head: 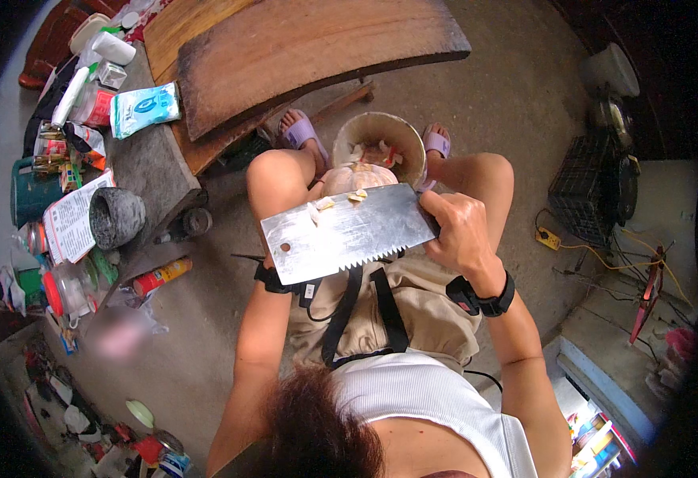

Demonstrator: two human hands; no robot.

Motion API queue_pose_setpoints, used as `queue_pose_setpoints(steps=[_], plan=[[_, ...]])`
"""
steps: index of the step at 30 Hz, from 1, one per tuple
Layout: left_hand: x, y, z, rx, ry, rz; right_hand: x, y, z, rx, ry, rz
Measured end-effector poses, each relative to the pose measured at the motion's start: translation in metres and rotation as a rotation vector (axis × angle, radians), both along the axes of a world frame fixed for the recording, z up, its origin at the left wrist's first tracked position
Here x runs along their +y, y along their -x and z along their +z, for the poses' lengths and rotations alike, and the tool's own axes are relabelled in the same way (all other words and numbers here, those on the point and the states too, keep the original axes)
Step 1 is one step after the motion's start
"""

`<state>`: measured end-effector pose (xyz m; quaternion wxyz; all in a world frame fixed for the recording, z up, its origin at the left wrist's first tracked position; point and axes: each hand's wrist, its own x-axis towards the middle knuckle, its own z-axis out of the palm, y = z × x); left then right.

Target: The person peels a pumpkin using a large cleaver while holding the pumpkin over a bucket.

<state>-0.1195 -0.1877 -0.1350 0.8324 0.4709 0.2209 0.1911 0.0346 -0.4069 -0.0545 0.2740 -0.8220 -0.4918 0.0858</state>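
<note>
My right hand [457,230] grips the handle of a broad steel cleaver [355,230] held flat over my lap. Saw teeth run along the blade edge nearest me, and a hole pierces its far left corner. Pale scraps of peel [325,204] stick to the blade's top face. Just beyond it shows a pale orange, ribbed pumpkin [364,177], partly covered by the blade. The blade hides most of my left hand [269,262], so its grip does not show. Between my feet stands a bucket [411,140] with scraps inside, behind the pumpkin.
A wooden board [319,60] lies on a low table ahead. To the left, a grey bench [146,155] carries a stone mortar [117,218], a blue packet [146,110] and jars. Right are a black crate [582,179] and a yellow power strip [547,238] with cords.
</note>
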Motion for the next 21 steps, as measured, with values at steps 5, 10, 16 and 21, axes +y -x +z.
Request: queue_pose_setpoints(steps=[5, 10, 16, 21], plan=[[0.000, 0.000, 0.007, -0.013, -0.037, 0.006, 0.001, 0.004, 0.003, -0.013, -0.049, 0.019], [0.000, 0.005, 0.010, -0.007, -0.064, -0.019, 0.002, 0.006, 0.008, -0.015, -0.023, 0.028], [-0.001, 0.006, 0.012, -0.007, -0.076, -0.008, 0.002, 0.005, 0.003, 0.005, -0.026, 0.020], [0.000, 0.003, 0.011, -0.013, -0.067, 0.014, 0.002, 0.003, 0.002, 0.030, 0.014, 0.022]])
